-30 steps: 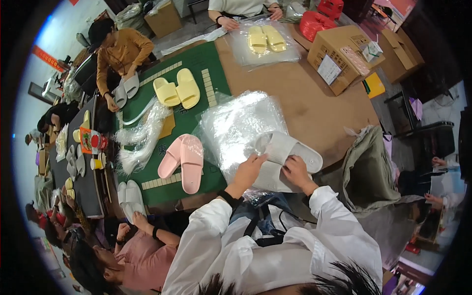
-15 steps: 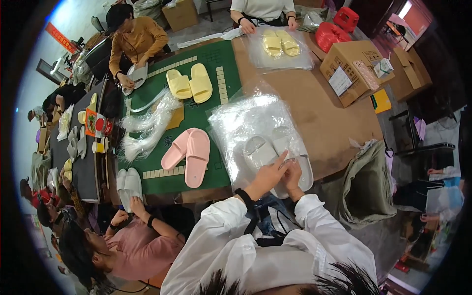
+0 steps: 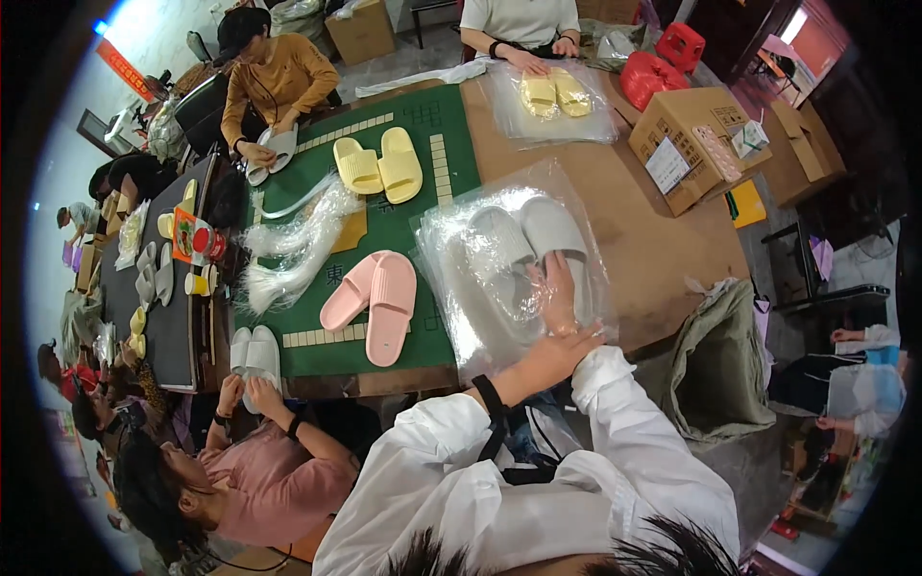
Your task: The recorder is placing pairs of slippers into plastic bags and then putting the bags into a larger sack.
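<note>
A pair of pale grey slippers [image 3: 526,240] lies side by side inside a clear plastic bag [image 3: 451,288] on the brown table top [image 3: 653,240] in front of me. My right hand [image 3: 560,291] rests flat on the near end of the right slipper, fingers stretched away from me, apparently under the plastic. My left hand [image 3: 549,357] grips the bag's near edge just behind it; a black band sits on that wrist.
A pink slipper pair [image 3: 373,300] and a yellow pair [image 3: 379,165] lie on the green mat [image 3: 423,144]. Loose plastic bags [image 3: 288,254] lie to the left. Cardboard boxes [image 3: 687,144] stand at right, with a sack [image 3: 720,365] by the table edge. Other people work around the table.
The grey slippers have slid from my hands deeper into the bag, away from me. My right hand has followed them in, and my left has shifted to the bag's near edge.
</note>
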